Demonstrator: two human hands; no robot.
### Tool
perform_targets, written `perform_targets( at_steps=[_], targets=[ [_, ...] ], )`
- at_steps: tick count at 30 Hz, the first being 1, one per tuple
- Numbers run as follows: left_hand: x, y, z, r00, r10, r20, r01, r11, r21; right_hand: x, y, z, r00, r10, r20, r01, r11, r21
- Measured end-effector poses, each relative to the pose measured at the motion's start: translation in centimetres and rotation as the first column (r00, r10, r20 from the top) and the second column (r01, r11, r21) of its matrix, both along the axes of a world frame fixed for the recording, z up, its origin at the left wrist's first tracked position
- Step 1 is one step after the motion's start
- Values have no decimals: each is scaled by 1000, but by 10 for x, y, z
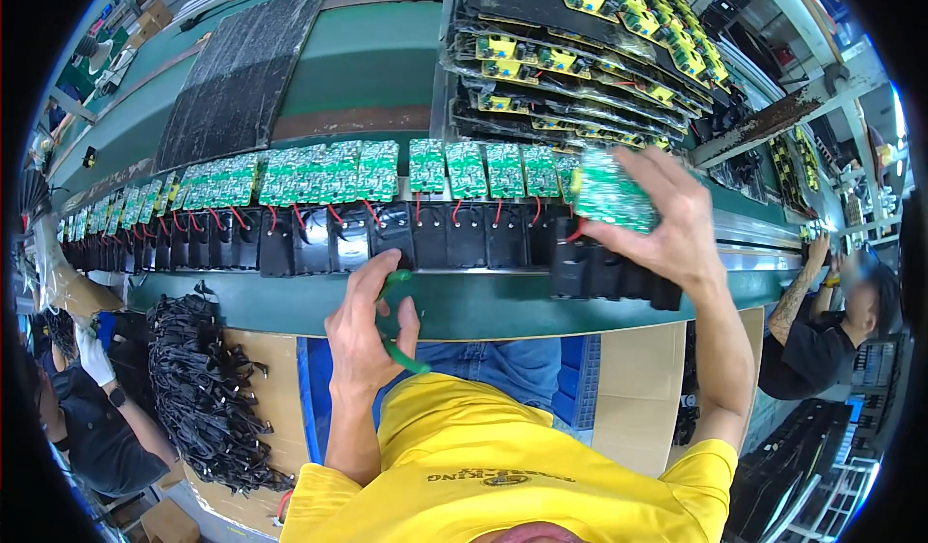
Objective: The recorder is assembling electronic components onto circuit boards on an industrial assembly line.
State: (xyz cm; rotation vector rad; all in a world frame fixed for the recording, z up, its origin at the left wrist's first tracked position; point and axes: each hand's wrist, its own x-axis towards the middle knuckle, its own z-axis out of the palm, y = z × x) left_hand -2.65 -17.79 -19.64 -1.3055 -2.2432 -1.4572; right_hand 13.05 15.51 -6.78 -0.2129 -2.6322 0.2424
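My right hand (672, 219) grips a green circuit board (611, 192) by its edges, thumb below and fingers above. Under that board, a group of black plastic cases (614, 280) juts out over the front of the bench; a red wire runs between board and cases. In my left hand (367, 325) is a green-handled tool (402, 355); its working end is hidden, so its exact kind does not show. Just beyond that hand runs a row of black cases (459, 236), with green circuit boards (377, 171) standing behind them, joined by red wires.
Stacked black trays of yellow-component boards (580, 79) rise at the back right. A dark flat sheet (237, 74) lies on the green bench (362, 69). Bundled black cables (208, 398) hang at the lower left. Co-workers sit at left (97, 417) and right (822, 330).
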Motion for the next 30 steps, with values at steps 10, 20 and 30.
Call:
perform_targets(
  at_steps=[10,20,30],
  targets=[
    [-6,-4,2,999,48,19,-47,996,-77,-97,-54,-37,993,119,8,-118,990,-77],
    [-7,-5,1,994,9,109,-7,1000,-15,-128,-54,-67,996,85,-10,-84,994,72],
    [36,25,5,959,-102,265,43,975,217,-50,-43,-17,909,92,-406,-233,920,-315]
  ],
)
